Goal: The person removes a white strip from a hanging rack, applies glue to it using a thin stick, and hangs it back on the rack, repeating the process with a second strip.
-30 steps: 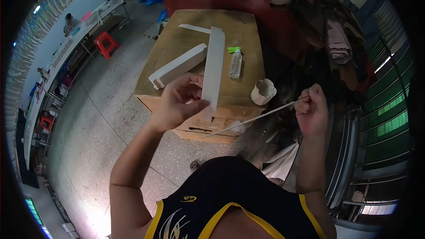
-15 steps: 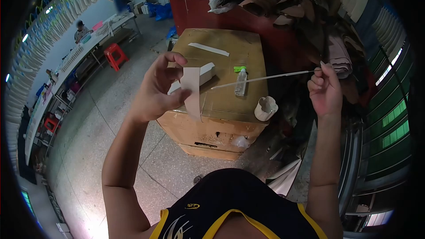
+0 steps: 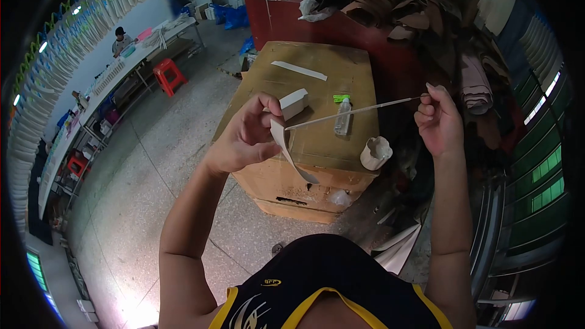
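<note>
Head view: the right hand (image 3: 440,123) pinches the stick (image 3: 356,111) by one end, its length running toward nine o'clock; the tip nears the strip (image 3: 287,152), which the left hand (image 3: 244,137) pinches, drooping toward five o'clock. Whether they touch, I cannot tell.

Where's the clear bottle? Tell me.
In the head view, the clear bottle is right of centre on the box, between the white block and pale cup.

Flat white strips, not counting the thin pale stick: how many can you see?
2: a bent white strip in the left hand and a straight white strip lying on the brown cardboard box. The white oblong block behind the hand may contain more; I cannot tell.
</note>
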Demonstrator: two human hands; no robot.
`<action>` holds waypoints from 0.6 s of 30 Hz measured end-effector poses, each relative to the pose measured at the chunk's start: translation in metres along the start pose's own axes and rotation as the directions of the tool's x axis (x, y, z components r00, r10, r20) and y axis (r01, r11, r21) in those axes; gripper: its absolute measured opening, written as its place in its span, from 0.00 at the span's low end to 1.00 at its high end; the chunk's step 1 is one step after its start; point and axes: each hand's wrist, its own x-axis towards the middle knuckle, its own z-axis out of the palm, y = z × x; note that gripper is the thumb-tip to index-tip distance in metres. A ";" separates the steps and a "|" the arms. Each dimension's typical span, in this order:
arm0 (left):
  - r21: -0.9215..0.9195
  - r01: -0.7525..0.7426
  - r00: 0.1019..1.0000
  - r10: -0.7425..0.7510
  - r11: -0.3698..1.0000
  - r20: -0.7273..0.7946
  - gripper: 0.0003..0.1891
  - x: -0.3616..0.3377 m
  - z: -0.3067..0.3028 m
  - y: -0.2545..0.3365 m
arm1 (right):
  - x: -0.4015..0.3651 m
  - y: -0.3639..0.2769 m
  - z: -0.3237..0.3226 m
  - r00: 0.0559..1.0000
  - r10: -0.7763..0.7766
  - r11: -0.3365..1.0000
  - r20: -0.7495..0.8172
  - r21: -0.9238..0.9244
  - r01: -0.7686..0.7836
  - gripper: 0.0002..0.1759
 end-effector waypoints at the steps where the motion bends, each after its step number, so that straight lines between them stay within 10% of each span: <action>1: -0.015 -0.001 1.000 0.001 1.000 -0.002 0.28 0.000 0.002 -0.001 | 0.000 0.000 0.000 1.000 0.001 1.000 0.000 0.000 -0.001 0.11; 18: -0.105 -0.032 0.998 0.037 0.994 0.048 0.28 0.012 0.005 -0.004 | -0.015 0.029 0.006 0.995 0.023 0.976 0.097 -0.219 -0.001 0.11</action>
